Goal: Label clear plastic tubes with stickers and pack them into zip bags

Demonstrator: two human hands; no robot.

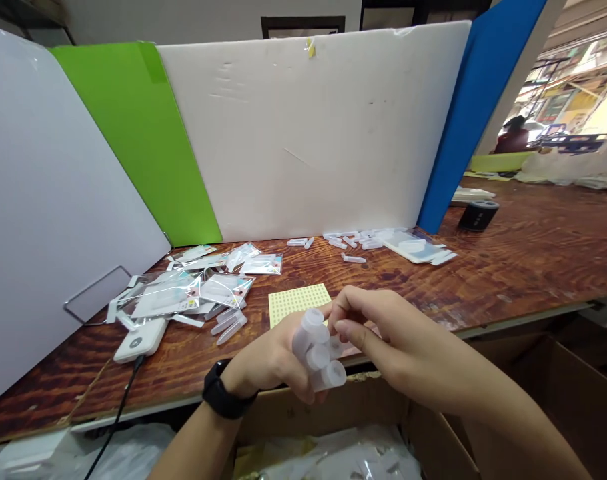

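Note:
Several clear plastic tubes with round caps (pixel 317 353) are bunched in my left hand (pixel 283 357), whose fingers are wrapped round them just past the table's front edge. My right hand (pixel 383 333) is beside them with thumb and forefinger curled together close to the tubes. What its fingertips hold, if anything, is hidden. Beyond my hands lies a yellow sheet of small round stickers (pixel 296 300), its near corner covered by my left hand. More plastic tubes (pixel 231 323) lie on the table to the left, next to a pile of clear packets with cards (pixel 168 293).
Loose tubes (pixel 353 259) and a packet (pixel 416 245) lie near the white back panel (pixel 313 133). A white device (pixel 141 340) with a black cable is at the left. An open cardboard box (pixel 373 407) holding plastic bags stands below the table edge. A black object (pixel 478 215) stands right of the blue panel.

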